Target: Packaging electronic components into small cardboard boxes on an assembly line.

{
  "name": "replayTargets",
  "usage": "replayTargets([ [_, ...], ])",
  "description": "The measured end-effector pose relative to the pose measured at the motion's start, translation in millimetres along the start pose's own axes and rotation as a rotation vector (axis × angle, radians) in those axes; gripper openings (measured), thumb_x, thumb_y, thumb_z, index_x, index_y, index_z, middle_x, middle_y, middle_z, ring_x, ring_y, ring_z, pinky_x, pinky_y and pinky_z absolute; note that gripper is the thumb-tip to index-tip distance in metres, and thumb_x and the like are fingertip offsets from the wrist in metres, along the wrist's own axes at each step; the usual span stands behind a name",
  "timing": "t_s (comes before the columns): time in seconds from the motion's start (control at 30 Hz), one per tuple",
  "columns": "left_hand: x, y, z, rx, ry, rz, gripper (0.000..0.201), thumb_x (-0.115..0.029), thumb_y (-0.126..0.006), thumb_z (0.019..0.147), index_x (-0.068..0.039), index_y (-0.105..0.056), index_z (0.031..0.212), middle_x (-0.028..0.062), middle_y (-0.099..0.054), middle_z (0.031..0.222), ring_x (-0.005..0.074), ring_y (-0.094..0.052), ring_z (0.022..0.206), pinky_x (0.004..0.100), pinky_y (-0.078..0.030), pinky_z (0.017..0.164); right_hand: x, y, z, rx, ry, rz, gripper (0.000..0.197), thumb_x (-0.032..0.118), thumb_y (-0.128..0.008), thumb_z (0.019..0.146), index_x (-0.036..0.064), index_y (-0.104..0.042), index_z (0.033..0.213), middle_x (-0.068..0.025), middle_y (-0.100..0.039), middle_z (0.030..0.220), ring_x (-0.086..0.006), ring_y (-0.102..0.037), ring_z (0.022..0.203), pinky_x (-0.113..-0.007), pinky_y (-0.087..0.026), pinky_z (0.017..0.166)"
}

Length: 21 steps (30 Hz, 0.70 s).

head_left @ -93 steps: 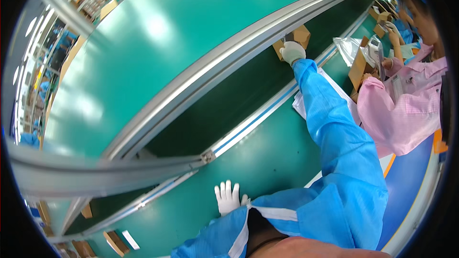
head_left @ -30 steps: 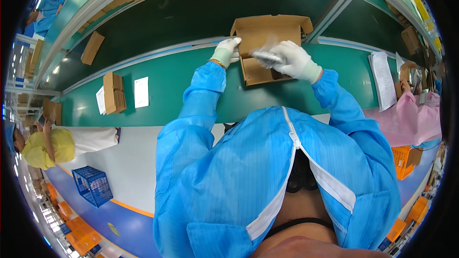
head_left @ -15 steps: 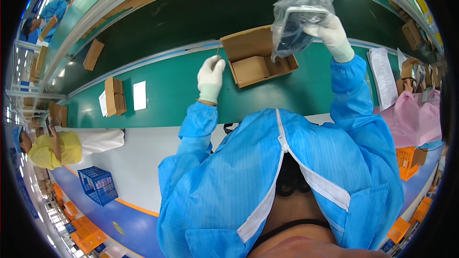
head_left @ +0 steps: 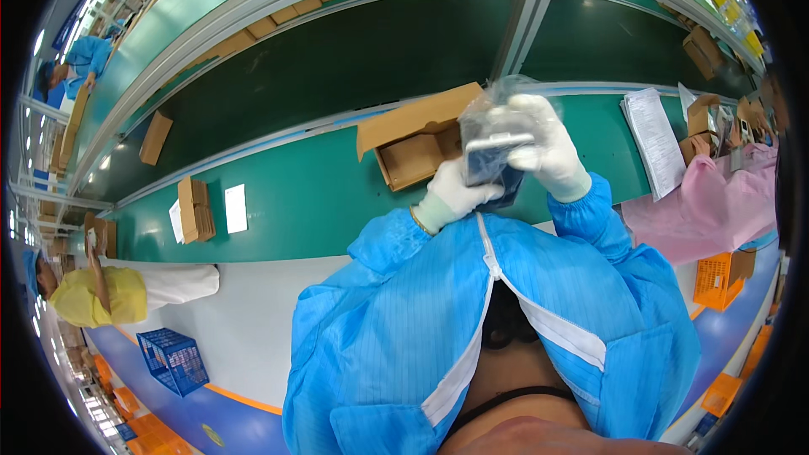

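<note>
A dark flat device in a crinkly clear plastic bag (head_left: 493, 147) is pinched from above by the white-gloved right hand (head_left: 543, 147) and cupped underneath by the left hand (head_left: 455, 194), held just above the open brown cardboard box (head_left: 413, 152) at the green table's (head_left: 320, 202) far edge.

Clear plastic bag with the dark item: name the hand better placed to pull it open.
Probably the right hand: it grips the clear plastic bag at its top, while the left hand supports the bag from below, in front of the open cardboard box.
</note>
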<state>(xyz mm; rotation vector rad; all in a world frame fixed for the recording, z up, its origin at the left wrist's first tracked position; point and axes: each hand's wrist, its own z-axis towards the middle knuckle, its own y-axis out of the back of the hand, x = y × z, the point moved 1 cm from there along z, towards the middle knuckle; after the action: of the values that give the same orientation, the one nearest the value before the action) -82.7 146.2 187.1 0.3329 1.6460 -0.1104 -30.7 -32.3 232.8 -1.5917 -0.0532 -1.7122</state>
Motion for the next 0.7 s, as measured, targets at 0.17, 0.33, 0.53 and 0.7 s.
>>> replayTargets([
  [0.17,21.3,-24.8,-4.9,0.113,-0.08,-0.093,0.044,-0.009,-0.076,0.072,-0.003,-0.062,0.114,0.0083,-0.069,0.094,0.0156,-0.065,0.089,0.0302,-0.051,0.083,39.4,-34.6,-6.1,-0.017,-0.126,-0.216,0.056,-0.001,-0.075,0.072,0.0046,-0.053,0.122,-0.0092,-0.061,0.111,-0.0184,-0.059,0.104,-0.033,-0.052,0.087],
  [0.33,-5.0,-32.4,0.0,0.229,0.113,-0.332,0.039,-0.005,-0.076,0.075,0.002,-0.062,0.11,0.0066,-0.068,0.093,0.0139,-0.064,0.084,0.0297,-0.051,0.079,46.8,-13.2,-6.4,-0.218,0.108,-0.281,0.019,-0.001,-0.067,0.079,0.0027,-0.064,0.097,-0.0031,-0.063,0.092,-0.0096,-0.06,0.085,-0.026,-0.049,0.079],
  [0.53,9.8,-35.1,-0.2,0.241,0.081,-0.445,0.043,0.0,-0.072,0.079,0.002,-0.058,0.119,0.0086,-0.065,0.108,0.0132,-0.06,0.095,0.0282,-0.048,0.087,97.5,26.6,-51.1,-0.15,0.097,-0.518,0.113,0.033,-0.085,0.062,0.0036,-0.019,0.15,-0.0151,-0.035,0.148,-0.0274,-0.036,0.135,-0.04,-0.032,0.108],
  [0.7,11.9,-41.1,3.5,0.316,0.009,-0.145,0.043,-0.006,-0.075,0.078,0.0,-0.06,0.117,0.0083,-0.066,0.107,0.0148,-0.062,0.098,0.0289,-0.05,0.082,26.0,-6.4,-52.2,0.017,-0.211,-0.161,0.086,-0.006,-0.072,0.076,0.0075,-0.025,0.147,-0.0146,-0.052,0.129,-0.0213,-0.052,0.116,-0.033,-0.045,0.094],
])
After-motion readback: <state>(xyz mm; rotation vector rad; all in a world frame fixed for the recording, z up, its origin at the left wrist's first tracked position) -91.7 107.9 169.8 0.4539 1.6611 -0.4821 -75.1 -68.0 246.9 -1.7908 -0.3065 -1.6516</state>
